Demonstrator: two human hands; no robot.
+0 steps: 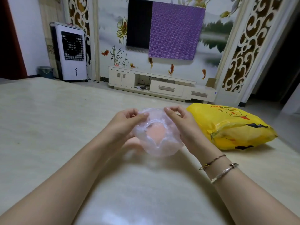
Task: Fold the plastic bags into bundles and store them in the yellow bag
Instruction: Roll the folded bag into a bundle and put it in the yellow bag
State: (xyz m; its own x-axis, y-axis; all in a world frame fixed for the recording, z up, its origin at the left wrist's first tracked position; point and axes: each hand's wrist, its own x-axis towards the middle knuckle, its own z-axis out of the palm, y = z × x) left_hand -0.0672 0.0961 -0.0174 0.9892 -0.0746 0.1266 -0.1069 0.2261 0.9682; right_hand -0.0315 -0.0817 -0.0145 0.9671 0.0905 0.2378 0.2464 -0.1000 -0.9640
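A clear, crinkled plastic bag (159,146) with a gathered rim hangs in the air between my hands, above the pale floor. My left hand (128,123) pinches its upper left edge with thumb and fingers. My right hand (180,120) pinches the upper right edge the same way. The bag's opening faces me and shows something pinkish through it. The yellow bag (232,127) with red and black print lies on the floor just right of my right hand, its mouth toward me.
A low white TV cabinet (162,85) stands against the far wall under a TV half covered by a purple cloth (175,31). A white air cooler (69,52) and a small bin (46,72) stand at the back left. A dark doorway is at the right.
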